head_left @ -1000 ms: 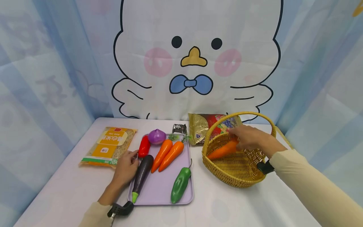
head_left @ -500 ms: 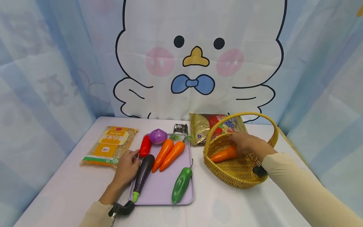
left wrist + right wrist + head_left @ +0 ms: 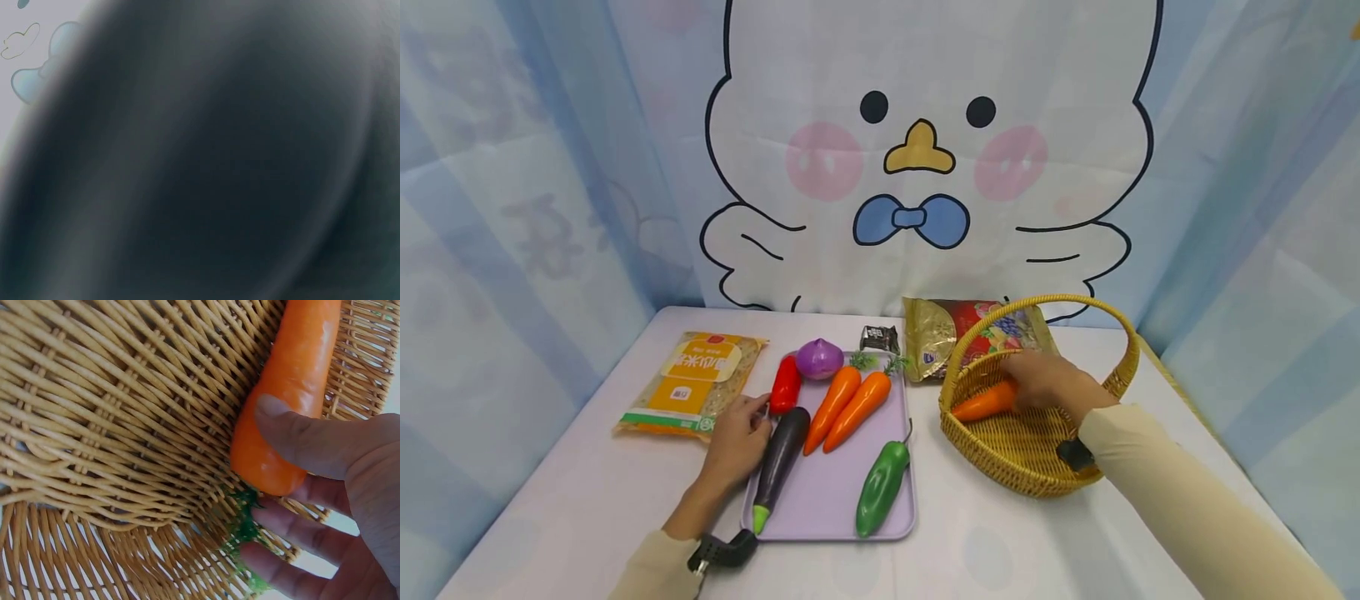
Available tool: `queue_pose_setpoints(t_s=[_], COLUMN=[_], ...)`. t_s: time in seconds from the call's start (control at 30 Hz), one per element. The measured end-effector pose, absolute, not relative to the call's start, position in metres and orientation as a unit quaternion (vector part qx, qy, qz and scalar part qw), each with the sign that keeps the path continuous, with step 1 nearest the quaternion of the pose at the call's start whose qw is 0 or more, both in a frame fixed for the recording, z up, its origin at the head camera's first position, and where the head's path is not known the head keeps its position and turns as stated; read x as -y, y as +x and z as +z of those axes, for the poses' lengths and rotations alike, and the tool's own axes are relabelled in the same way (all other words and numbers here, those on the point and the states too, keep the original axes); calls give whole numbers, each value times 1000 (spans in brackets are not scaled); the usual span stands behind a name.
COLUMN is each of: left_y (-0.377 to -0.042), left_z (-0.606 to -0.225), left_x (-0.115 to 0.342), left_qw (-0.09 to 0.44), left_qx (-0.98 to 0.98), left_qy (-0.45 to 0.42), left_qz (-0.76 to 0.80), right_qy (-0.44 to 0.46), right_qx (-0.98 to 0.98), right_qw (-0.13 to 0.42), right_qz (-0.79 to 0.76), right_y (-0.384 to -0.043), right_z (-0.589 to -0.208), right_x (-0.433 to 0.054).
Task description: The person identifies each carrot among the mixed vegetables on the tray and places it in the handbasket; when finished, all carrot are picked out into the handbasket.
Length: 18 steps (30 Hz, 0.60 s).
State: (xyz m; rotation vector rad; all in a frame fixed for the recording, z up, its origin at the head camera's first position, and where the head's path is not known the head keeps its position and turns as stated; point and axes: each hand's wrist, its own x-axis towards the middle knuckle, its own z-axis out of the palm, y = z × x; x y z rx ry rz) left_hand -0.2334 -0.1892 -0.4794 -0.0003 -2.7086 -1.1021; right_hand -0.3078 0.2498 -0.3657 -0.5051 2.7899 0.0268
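In the head view my right hand (image 3: 1041, 382) reaches inside a wicker basket (image 3: 1000, 475) with a tall handle. It holds an orange carrot (image 3: 981, 404) by its leafy end. The right wrist view shows the thumb lying across the carrot (image 3: 294, 381), with the fingers behind it beside the green leaves (image 3: 245, 519). My left hand (image 3: 737, 437), fingers loosely bent, lies at the left edge of a lilac tray (image 3: 820, 508), next to an eggplant (image 3: 782, 454) and a red pepper (image 3: 786, 385). A blurred dark surface fills most of the left wrist view.
Also on the tray are two carrots (image 3: 857, 412), a purple onion (image 3: 820, 360) and a green pepper (image 3: 882, 490). A yellow grain bag (image 3: 692, 383) lies left, a gold-and-red bag (image 3: 936, 337) behind the basket, and a small black packet (image 3: 880, 338) behind the tray.
The right hand has lowered the carrot further into the basket, toward its left wall. The left hand keeps its place at the tray's edge; the head view has shifted slightly.
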Motion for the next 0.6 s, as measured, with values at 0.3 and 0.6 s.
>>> queue_pose_setpoints(t_s=[0.3,0.6], left_y=[-234,-233], left_z=[-478,-479], left_x=[188,189], left_qw=[110,118], left_qx=[920,918], left_qy=[-1,-5], left_qz=[-377,-378], right_qy=[-165,-149], right_qx=[-981,-981], right_qw=[101,117], right_qz=[18,-32], right_y=[-306,-309], right_z=[-372,-377], right_x=[-248,-254])
